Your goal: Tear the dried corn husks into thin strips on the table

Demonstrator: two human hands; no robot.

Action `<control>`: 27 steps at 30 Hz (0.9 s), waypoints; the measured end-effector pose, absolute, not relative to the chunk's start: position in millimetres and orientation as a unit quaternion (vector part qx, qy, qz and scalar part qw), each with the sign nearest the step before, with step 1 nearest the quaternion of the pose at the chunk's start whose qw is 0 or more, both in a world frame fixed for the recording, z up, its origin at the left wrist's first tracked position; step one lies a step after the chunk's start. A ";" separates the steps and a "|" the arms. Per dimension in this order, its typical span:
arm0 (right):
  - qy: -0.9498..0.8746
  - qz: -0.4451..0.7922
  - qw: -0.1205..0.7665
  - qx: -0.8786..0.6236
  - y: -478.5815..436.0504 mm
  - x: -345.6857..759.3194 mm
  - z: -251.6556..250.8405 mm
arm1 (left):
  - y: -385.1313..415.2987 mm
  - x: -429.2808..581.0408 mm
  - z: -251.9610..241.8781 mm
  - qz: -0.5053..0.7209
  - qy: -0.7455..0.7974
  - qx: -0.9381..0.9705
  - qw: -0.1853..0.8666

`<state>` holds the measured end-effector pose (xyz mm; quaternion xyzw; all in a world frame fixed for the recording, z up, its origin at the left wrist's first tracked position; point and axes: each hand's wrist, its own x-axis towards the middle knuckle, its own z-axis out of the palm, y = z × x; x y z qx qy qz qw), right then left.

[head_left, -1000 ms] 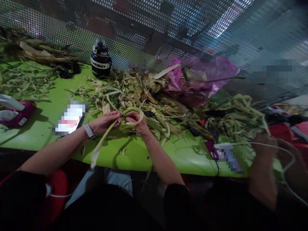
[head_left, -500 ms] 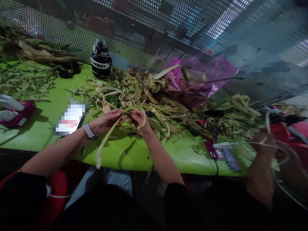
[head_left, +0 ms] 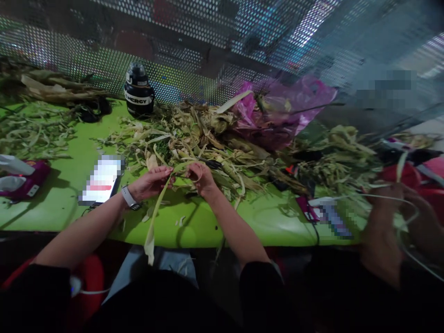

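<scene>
My left hand [head_left: 150, 182], with a watch on its wrist, and my right hand [head_left: 200, 178] meet over the green table [head_left: 69, 203]. Both pinch the same long pale corn husk strip [head_left: 154, 221]. The strip loops between my fingertips and its free end hangs down past the table's front edge. A heap of dried husks [head_left: 194, 134] lies just beyond my hands.
A black bottle [head_left: 138, 92] stands at the back by a perforated metal screen. A phone [head_left: 100, 180] lies left of my hands, a purple object [head_left: 24, 182] at far left. A pink plastic bag [head_left: 277, 111] sits behind the heap. Another person's hands [head_left: 391, 222] work at the right.
The hanging end of the strip has dropped lower past the table edge. My hands stay together on it, shifted slightly. The view has tilted a little.
</scene>
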<state>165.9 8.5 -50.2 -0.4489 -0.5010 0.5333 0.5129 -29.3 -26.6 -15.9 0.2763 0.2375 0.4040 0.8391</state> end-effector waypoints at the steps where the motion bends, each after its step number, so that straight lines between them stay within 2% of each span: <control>1: -0.466 0.534 0.536 -0.459 10.8 166.4 -50.5 | -26.2 -29.4 -15.3 0.411 0.232 0.270 0.839; 6: -0.285 0.499 0.671 -0.469 16.5 174.9 -47.8 | -20.4 -28.1 -13.1 0.476 0.265 0.247 0.802; 10: -0.310 0.418 0.733 -0.439 9.7 175.4 -43.3 | -14.1 -27.1 -15.4 0.529 0.292 0.241 0.760; 13: -0.416 0.422 0.677 -0.436 -1.8 168.3 -41.4 | -12.1 -26.9 -16.8 0.539 0.309 0.260 0.740; 17: -0.581 0.485 0.503 -0.417 -18.2 156.2 -42.7 | -12.0 -27.1 -17.5 0.540 0.327 0.285 0.721; 19: -0.622 0.487 0.449 -0.417 -23.7 152.7 -44.1 | -12.0 -27.2 -18.2 0.544 0.324 0.296 0.715; 24: -0.680 0.414 0.413 -0.443 -26.6 154.7 -45.7 | -12.3 -26.9 -21.5 0.529 0.335 0.339 0.702; 27: -0.744 0.294 0.387 -0.459 -26.0 155.7 -47.1 | -12.3 -25.5 -24.7 0.534 0.355 0.361 0.678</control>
